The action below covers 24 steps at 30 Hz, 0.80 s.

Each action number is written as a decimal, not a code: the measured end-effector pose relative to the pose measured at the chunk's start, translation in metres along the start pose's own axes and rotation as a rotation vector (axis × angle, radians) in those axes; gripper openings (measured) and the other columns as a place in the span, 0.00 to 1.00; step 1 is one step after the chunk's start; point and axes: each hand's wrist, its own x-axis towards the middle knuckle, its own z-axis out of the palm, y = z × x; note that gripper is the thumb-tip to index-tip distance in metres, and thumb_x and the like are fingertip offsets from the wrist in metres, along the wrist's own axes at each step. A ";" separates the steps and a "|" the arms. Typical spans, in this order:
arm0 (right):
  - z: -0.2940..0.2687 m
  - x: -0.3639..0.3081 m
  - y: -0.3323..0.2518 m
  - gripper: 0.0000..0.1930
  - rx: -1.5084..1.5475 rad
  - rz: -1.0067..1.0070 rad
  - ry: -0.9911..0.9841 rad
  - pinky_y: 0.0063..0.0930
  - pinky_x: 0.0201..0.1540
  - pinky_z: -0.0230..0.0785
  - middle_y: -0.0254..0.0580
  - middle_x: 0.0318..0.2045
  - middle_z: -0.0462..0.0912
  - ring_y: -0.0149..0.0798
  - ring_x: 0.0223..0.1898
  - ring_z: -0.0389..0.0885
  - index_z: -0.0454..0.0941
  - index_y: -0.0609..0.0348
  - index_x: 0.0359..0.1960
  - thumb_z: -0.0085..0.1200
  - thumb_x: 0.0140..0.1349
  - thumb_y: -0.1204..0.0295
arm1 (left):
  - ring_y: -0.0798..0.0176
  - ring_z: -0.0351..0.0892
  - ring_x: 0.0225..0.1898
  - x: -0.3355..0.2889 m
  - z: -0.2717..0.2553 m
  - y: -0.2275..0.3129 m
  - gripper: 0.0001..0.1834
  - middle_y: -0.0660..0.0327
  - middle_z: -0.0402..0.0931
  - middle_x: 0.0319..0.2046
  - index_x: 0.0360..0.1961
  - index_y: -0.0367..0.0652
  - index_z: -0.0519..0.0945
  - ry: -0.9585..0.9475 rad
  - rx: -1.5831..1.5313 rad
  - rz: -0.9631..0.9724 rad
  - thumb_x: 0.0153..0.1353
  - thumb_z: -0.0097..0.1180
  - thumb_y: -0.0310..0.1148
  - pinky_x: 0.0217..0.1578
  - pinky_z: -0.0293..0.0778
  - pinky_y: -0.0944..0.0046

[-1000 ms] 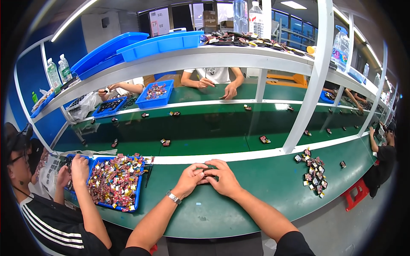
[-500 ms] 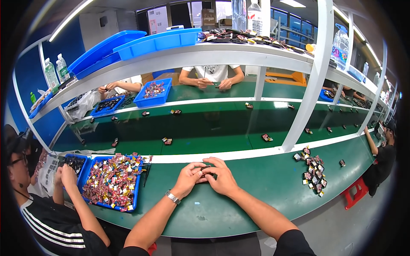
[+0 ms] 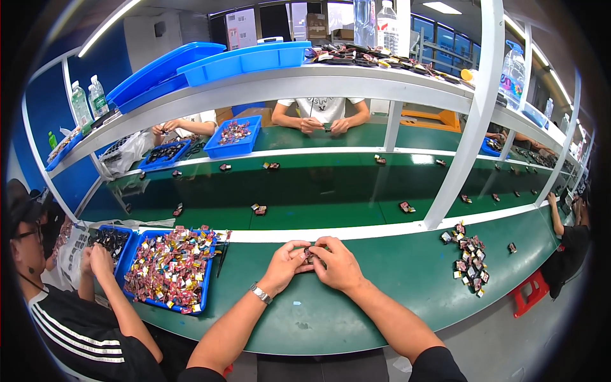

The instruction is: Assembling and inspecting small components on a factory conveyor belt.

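Note:
Over the green worktop (image 3: pixel 356 318) my hands meet in front of me, with a small dark electronic part (image 3: pixel 309 256) between their fingertips. My left hand (image 3: pixel 286 264) pinches it from the left, thumb and fingers closed. From the other side my right hand (image 3: pixel 335 264) also grips it, its fingers bent over the top. Much of the part is hidden by the fingers. To the left, a blue tray (image 3: pixel 207 286) is heaped with small red, white and yellow parts (image 3: pixel 168 267). A loose pile of similar parts with black bodies (image 3: pixel 471 260) lies to the right.
Black tweezers (image 3: pixel 223 258) lie beside the tray. Past a white rail, scattered parts (image 3: pixel 406 207) sit on a green strip. A white post (image 3: pixel 468 121) rises at right, holding a shelf with blue trays (image 3: pixel 245 62). A co-worker (image 3: pixel 76 318) sits close on the left; others work farther off.
The view has shifted slightly, so the scene sits a little more to the right. My right fingers have bent further around the small part, and more of it shows between my hands.

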 end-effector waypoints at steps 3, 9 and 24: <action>0.000 0.001 -0.009 0.11 -0.042 0.038 -0.013 0.32 0.40 0.76 0.39 0.37 0.77 0.42 0.39 0.79 0.80 0.59 0.37 0.61 0.50 0.80 | 0.62 0.80 0.48 -0.001 0.001 0.001 0.13 0.54 0.79 0.46 0.55 0.36 0.68 0.021 0.019 -0.012 0.70 0.45 0.24 0.51 0.80 0.61; 0.009 0.002 0.002 0.11 -0.199 -0.134 0.050 0.33 0.39 0.75 0.39 0.36 0.77 0.42 0.39 0.78 0.79 0.59 0.34 0.61 0.47 0.80 | 0.64 0.80 0.48 0.000 0.001 0.000 0.13 0.54 0.78 0.47 0.55 0.35 0.68 -0.010 0.010 -0.002 0.71 0.42 0.24 0.51 0.80 0.63; 0.002 0.001 0.011 0.11 -0.092 -0.170 0.019 0.31 0.38 0.75 0.37 0.35 0.77 0.40 0.38 0.78 0.80 0.56 0.34 0.63 0.46 0.80 | 0.65 0.80 0.48 -0.002 0.002 0.001 0.13 0.56 0.78 0.46 0.55 0.36 0.69 0.002 0.006 -0.023 0.71 0.45 0.25 0.50 0.81 0.65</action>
